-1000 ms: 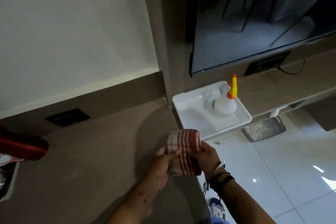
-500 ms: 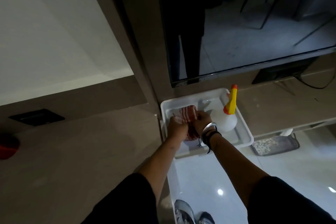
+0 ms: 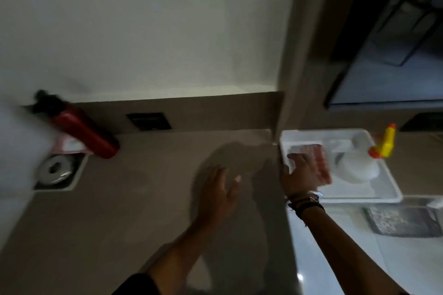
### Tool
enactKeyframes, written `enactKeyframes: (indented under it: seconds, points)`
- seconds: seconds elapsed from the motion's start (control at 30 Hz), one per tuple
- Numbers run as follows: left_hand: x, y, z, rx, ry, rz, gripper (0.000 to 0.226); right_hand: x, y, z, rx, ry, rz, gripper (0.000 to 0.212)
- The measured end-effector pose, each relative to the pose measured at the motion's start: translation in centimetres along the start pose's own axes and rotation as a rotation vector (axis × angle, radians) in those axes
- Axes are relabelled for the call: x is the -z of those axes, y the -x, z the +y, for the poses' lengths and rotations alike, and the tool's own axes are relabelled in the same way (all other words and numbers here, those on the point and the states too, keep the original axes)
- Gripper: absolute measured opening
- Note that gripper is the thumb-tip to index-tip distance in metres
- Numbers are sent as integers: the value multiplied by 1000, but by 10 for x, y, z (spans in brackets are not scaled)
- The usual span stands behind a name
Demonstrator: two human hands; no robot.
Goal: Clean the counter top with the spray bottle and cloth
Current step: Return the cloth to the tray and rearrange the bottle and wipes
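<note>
The red-and-white striped cloth [image 3: 321,163] lies folded in the white tray [image 3: 359,193], next to the white spray bottle [image 3: 357,170] with its yellow and orange nozzle. My right hand [image 3: 300,172] hovers over the tray's left edge, fingers spread, just beside the cloth and holding nothing. Over the brown counter top [image 3: 119,211], my left hand [image 3: 219,193] is open and empty, fingers apart. The frame is blurred by motion.
A red bottle [image 3: 81,127] with a black cap stands at the counter's back left, beside a recessed square with a metal ring [image 3: 56,172]. A black wall socket [image 3: 148,121] sits on the backsplash. A dark screen [image 3: 395,43] hangs at the right above the tray.
Both hands have let go of the cloth, which now lies in the tray. My left hand has pulled back over the counter. The view has swung to the left.
</note>
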State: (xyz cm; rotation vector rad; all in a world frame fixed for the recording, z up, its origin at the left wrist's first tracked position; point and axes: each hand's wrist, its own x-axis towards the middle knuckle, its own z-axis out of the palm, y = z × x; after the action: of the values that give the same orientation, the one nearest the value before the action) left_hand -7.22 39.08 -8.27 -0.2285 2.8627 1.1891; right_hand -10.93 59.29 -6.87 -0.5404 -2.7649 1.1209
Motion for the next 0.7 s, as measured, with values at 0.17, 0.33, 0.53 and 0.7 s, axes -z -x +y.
enactKeyframes:
  seconds: [0.17, 0.33, 0.53, 0.7]
  points:
    - [152, -7, -153, 152, -145, 227, 57, -93, 70, -132, 303, -29, -99, 33]
    - [210, -1, -276, 142, -375, 173, 70, -227, 103, -278, 409, -34, -470, 64]
    - [204, 7, -313, 70, -417, 179, 67, -343, 92, -385, 253, -277, -400, 72]
    - [206, 6, -312, 69, -411, 127, 71, -356, 91, -400, 170, -380, -235, 63]
